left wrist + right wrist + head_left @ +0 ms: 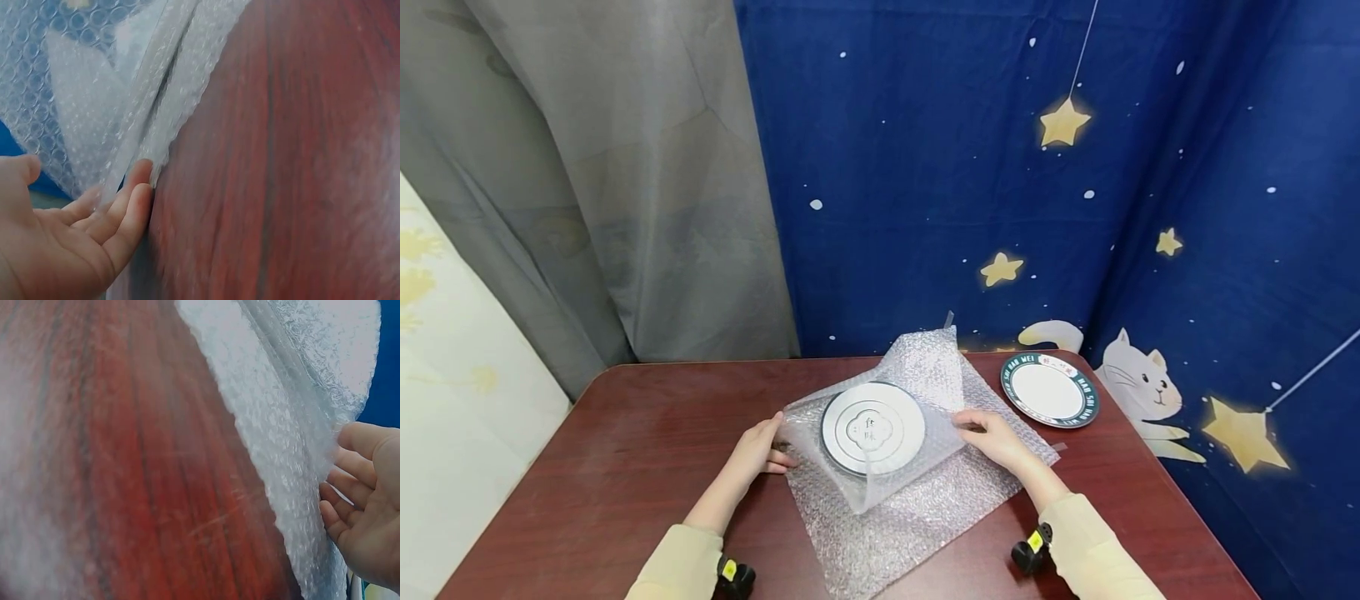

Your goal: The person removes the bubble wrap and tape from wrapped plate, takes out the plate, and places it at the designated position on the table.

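Observation:
A white round plate (pixel 898 417) with a dark rim lies under a folded layer of clear bubble wrap (pixel 880 550). Dark characters show at its centre through the film. At the wrap's left edge is my left hand (pixel 752 454); its fingers (pixel 136 212) lie against the wrap edge, fairly straight, with the thumb apart. My right hand (pixel 996 439) pinches the wrap's folded layer right of the plate. In the right wrist view its thumb and fingertips meet the wrap (pixel 269 425). Neither wrist view shows the plate.
A second plate (pixel 1050 390), white with a green lettered rim, sits at the back right of the brown table (pixel 647 450). Small tape strips (pixel 949 319) stick out from the wrap's far corner. Curtains (pixel 925 167) hang behind the table.

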`<action>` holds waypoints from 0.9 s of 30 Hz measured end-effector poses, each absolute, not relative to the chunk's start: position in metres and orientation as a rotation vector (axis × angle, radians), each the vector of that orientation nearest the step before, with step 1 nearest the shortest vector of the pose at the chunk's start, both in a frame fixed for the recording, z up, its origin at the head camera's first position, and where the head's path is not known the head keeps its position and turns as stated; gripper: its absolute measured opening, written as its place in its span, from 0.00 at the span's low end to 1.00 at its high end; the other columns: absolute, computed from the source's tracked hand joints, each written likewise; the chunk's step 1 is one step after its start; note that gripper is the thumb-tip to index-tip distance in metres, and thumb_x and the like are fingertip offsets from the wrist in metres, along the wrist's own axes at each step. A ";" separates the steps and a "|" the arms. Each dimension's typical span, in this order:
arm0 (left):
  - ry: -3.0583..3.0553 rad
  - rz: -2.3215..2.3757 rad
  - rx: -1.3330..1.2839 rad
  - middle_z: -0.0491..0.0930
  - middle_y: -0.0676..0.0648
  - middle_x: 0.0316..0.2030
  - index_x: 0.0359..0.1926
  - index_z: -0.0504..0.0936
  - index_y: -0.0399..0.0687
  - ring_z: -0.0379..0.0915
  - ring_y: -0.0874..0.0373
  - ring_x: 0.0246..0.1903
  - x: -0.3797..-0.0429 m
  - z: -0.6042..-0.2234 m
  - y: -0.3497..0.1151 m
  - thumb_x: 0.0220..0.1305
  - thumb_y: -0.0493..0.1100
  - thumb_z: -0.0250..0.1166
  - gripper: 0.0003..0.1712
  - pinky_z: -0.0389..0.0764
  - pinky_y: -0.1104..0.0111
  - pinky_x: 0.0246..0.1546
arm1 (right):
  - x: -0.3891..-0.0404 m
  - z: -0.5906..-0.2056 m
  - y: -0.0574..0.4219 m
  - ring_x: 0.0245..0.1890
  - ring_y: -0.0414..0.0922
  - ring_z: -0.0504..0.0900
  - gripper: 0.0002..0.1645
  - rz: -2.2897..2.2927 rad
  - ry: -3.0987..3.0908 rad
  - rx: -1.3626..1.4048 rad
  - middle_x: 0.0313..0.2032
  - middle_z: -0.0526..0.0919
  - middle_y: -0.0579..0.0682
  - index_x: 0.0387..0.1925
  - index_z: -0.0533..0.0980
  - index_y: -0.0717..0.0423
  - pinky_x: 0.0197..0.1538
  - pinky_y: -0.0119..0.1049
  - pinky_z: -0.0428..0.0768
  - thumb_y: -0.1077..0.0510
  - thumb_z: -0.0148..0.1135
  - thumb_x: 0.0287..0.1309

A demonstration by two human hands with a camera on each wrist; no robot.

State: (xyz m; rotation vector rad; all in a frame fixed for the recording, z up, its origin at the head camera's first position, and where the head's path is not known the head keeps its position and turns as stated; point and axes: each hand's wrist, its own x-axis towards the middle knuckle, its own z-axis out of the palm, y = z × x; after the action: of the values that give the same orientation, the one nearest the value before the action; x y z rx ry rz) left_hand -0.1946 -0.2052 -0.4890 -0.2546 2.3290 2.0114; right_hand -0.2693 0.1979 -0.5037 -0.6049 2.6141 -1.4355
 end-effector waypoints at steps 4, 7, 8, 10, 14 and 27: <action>2.380 1.953 -0.201 0.73 0.28 0.50 0.61 0.65 0.25 0.81 0.47 0.26 -0.194 -0.489 -0.211 0.73 0.47 0.50 0.28 0.83 0.58 0.28 | -0.268 -0.504 0.201 0.60 0.59 0.70 0.18 -1.433 2.590 -0.642 0.57 0.75 0.63 0.51 0.79 0.65 0.61 0.53 0.66 0.61 0.63 0.60; 2.488 1.843 -0.136 0.75 0.32 0.49 0.58 0.70 0.26 0.79 0.52 0.29 -0.193 -0.489 -0.216 0.70 0.43 0.54 0.24 0.82 0.60 0.29 | -0.268 -0.505 0.204 0.60 0.59 0.69 0.18 -1.401 2.595 -0.675 0.58 0.73 0.63 0.51 0.79 0.65 0.60 0.53 0.68 0.62 0.63 0.59; 2.533 1.795 -0.114 0.76 0.33 0.49 0.57 0.72 0.27 0.78 0.53 0.31 -0.192 -0.490 -0.218 0.69 0.42 0.55 0.23 0.82 0.61 0.29 | -0.269 -0.505 0.204 0.60 0.59 0.69 0.18 -1.389 2.600 -0.691 0.59 0.73 0.63 0.51 0.79 0.65 0.59 0.52 0.69 0.63 0.62 0.58; 2.614 1.703 -0.073 0.76 0.34 0.50 0.56 0.74 0.29 0.76 0.53 0.37 -0.192 -0.491 -0.221 0.68 0.41 0.57 0.21 0.80 0.63 0.31 | -0.269 -0.507 0.206 0.61 0.60 0.69 0.19 -1.362 2.605 -0.733 0.59 0.73 0.64 0.51 0.78 0.66 0.58 0.53 0.70 0.65 0.62 0.58; 2.764 1.534 0.007 0.78 0.37 0.50 0.55 0.76 0.34 0.74 0.51 0.43 -0.191 -0.493 -0.228 0.66 0.42 0.60 0.20 0.77 0.64 0.35 | -0.267 -0.508 0.210 0.63 0.62 0.66 0.20 -1.316 2.610 -0.796 0.60 0.71 0.65 0.52 0.78 0.67 0.59 0.55 0.68 0.65 0.62 0.57; 3.057 1.176 0.381 0.73 0.42 0.48 0.53 0.77 0.33 0.68 0.62 0.28 -0.187 -0.499 -0.238 0.56 0.36 0.69 0.23 0.74 0.70 0.28 | -0.265 -0.510 0.213 0.65 0.61 0.62 0.23 -1.188 2.651 -0.853 0.63 0.69 0.62 0.55 0.76 0.62 0.64 0.57 0.60 0.62 0.64 0.58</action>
State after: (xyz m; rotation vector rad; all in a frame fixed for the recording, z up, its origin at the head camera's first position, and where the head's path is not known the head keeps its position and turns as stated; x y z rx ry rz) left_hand -0.1872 -0.2378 -0.4987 0.3814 3.0569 1.1762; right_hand -0.2651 0.2132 -0.5097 -0.8529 2.6507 -1.1885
